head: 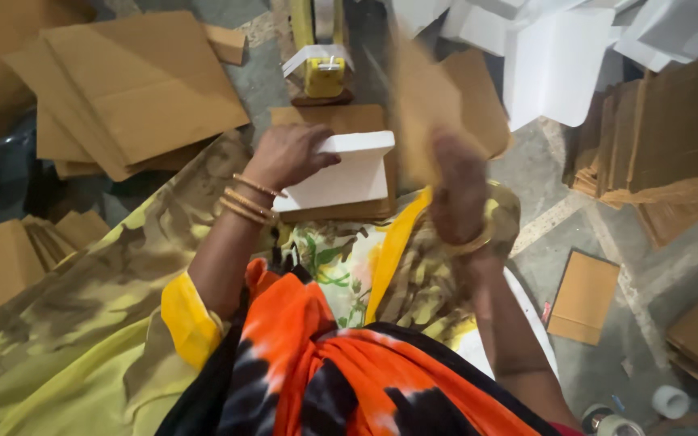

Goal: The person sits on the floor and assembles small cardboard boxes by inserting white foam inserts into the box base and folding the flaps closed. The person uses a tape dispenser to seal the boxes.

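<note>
Two hands at work, head view only. Left hand (284,153) rests on a white folded box (341,173), fingers spread flat over its far left corner, pressing down rather than gripping. The box lies on a short stack of brown card (341,211) just beyond the person's lap, near the middle of the scene.

Right hand (456,190) is raised and blurred, holding a brown card sheet (426,113) upright; the blur hides how the fingers close on it, though the sheet appears pinched from below. Gold bangles on both wrists.

Left and far left: loose brown card sheets (135,85) fanned on the concrete floor (583,218). Far middle: a yellow tool (325,77) on a small stand. Far right: white box blanks (555,69) heaped; right: a tall stack of brown card (672,141). Tape rolls (672,401) at near right.

Risks, as judged: the raised sheet is moving fast and held low, so it could slip or bend. The white box is held only by flat pressure and could slide off its stack.
</note>
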